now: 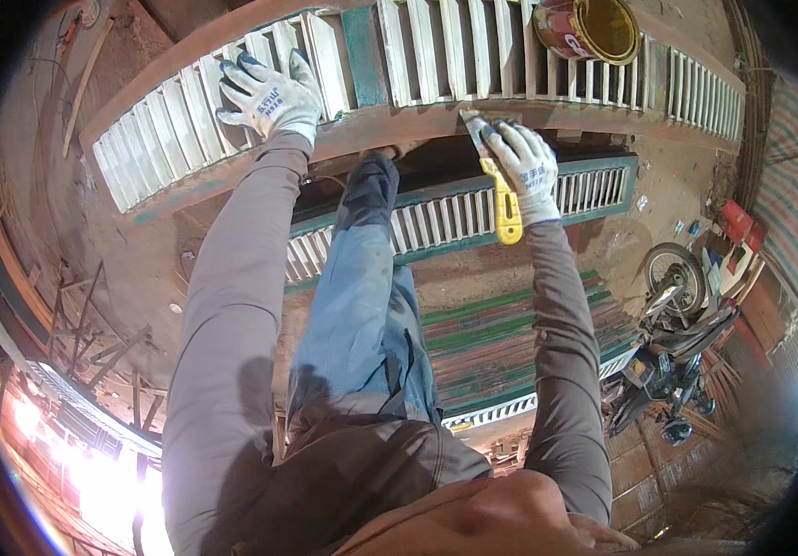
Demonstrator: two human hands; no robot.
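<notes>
right hand (524, 167) wrapped tight around a yellow-handled scraper (503, 199), blade end pressed to the reddish frame rail of the louvred shutter (418, 56) near its lower edge; left hand (267, 93) lies flat on the white slats, fingers (232, 69) spread wide, gripping nothing, just bracing. risks as i judge them — the blade could skid off the rail toward the knee (369, 181) just beneath, or gouge the wood if the angle steepens; a hard push might shift the shutter, and the open paint can (589, 28) sitting on the slats at the far edge could tip and spill. surface: worn shutter, white slats, green upright, rust-red frame, raised above a bare dirt floor (232, 269). room — more shutters (473, 208) laid flat below, a motorbike (672, 343) parked at the right, scrap metal frames at the left, strong glare low left
</notes>
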